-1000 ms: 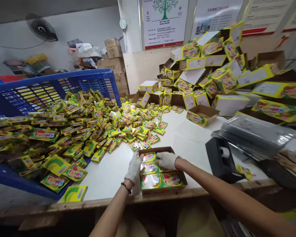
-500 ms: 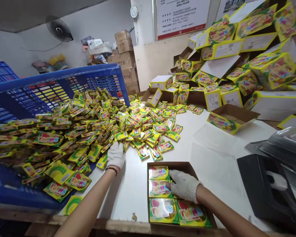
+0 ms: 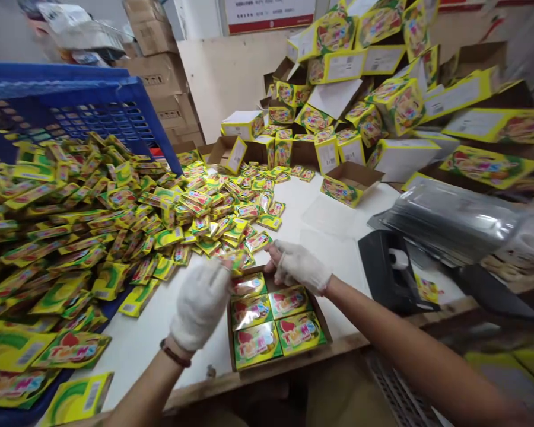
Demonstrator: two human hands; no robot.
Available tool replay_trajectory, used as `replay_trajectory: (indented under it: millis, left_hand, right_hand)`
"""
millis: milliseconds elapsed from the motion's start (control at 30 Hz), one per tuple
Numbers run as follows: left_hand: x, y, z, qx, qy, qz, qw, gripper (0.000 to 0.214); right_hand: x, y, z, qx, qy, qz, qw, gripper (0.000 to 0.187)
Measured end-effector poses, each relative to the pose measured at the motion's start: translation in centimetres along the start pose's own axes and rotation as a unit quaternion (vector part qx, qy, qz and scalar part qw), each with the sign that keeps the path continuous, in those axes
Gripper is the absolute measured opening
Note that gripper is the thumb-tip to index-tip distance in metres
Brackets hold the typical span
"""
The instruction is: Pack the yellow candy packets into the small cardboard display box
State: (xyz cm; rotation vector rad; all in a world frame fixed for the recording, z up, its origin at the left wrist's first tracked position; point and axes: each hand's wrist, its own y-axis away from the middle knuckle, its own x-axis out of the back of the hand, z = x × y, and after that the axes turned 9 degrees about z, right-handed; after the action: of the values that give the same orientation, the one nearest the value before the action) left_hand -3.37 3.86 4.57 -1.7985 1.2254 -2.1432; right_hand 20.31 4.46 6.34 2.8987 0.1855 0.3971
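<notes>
A shallow cardboard box [image 3: 289,363] lies near the table's front edge, holding several TWINS packets [image 3: 257,343] face up in two columns. My left hand [image 3: 200,302], in a white glove, is at the box's back left corner. Its fingers are closed on a small yellow-green packet [image 3: 235,263], partly hidden by the hand. Over the back right corner is my gloved right hand [image 3: 300,267], its fingers curled together. Whether anything is between them I cannot make out. Beneath that hand, a brown gap shows in the box's right column.
A heap of loose packets [image 3: 129,207] spills from a blue crate [image 3: 111,118] onto the table at left. Display boxes [image 3: 338,118] are piled at the back right. A black tape dispenser [image 3: 385,270] and clear plastic covers [image 3: 454,219] stand at the right.
My left hand has moved from the heap to the box, with a packet in its fingers. My right hand has drawn back from the packets to the box's back corner. The view has swung right.
</notes>
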Motion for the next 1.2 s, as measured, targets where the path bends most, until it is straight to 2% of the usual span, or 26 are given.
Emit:
replay_trajectory:
  millis: [67,100,167,267,367,500,600,700,767,833,933,1067,1200]
  left_hand:
    - [-0.2,0.0,4.2,-0.070,0.043,0.032,0.996,0.036]
    - [-0.4,0.1,5.7,-0.075,0.059,0.036,0.995,0.037]
    - [-0.8,0.5,7.5,-0.037,0.082,0.016,0.996,0.036]
    - [-1.2,1.4,7.9,0.015,0.084,-0.090,0.992,0.028]
    - [-1.3,2.2,7.9,-0.007,0.047,-0.204,0.978,0.024]
    - [-1.1,2.3,8.0,0.006,0.031,-0.246,0.969,0.020]
    - [-1.1,1.6,8.0,0.025,0.040,-0.234,0.971,0.014]
    - [-1.8,0.2,8.0,0.009,0.075,-0.175,0.982,0.017]
    - [-2.6,-1.0,8.3,-0.038,0.112,-0.155,0.981,0.024]
    - [-3.6,-2.0,8.8,-0.101,0.145,-0.154,0.972,0.039]
    - [-4.8,-2.8,9.4,-0.157,0.147,-0.166,0.962,0.050]
    - [-5.2,-2.7,9.9,-0.156,0.113,-0.194,0.962,0.045]
    - [-5.1,-2.4,10.2,-0.145,0.093,-0.183,0.968,0.043]
  right_hand:
    - [0.7,-0.4,-1.0,-0.037,-0.016,-0.023,0.999,0.027]
    - [1.2,-0.5,-1.3,-0.033,0.011,-0.028,0.999,0.022]
    - [2.5,-0.7,-1.4,0.006,0.097,-0.013,0.995,0.012]
    - [4.1,-0.9,-1.1,0.061,0.224,0.010,0.973,0.012]
    - [3.7,-1.5,-0.7,0.074,0.351,0.004,0.934,0.013]
    - [1.4,-1.8,-0.5,0.104,0.488,-0.001,0.867,0.016]
    - [1.3,-1.7,0.2,0.151,0.499,0.007,0.853,0.020]
    - [2.7,-1.7,1.7,0.201,0.457,0.065,0.864,0.023]
    - [3.7,-1.9,3.0,0.176,0.407,0.086,0.892,0.023]
    - [4.2,-2.2,4.1,0.132,0.366,0.064,0.919,0.021]
    - [4.3,-2.4,5.0,0.105,0.341,0.034,0.933,0.022]
    - [4.0,-2.2,5.2,0.098,0.328,0.056,0.938,0.023]
    - [4.0,-2.2,5.0,0.089,0.317,0.060,0.942,0.021]
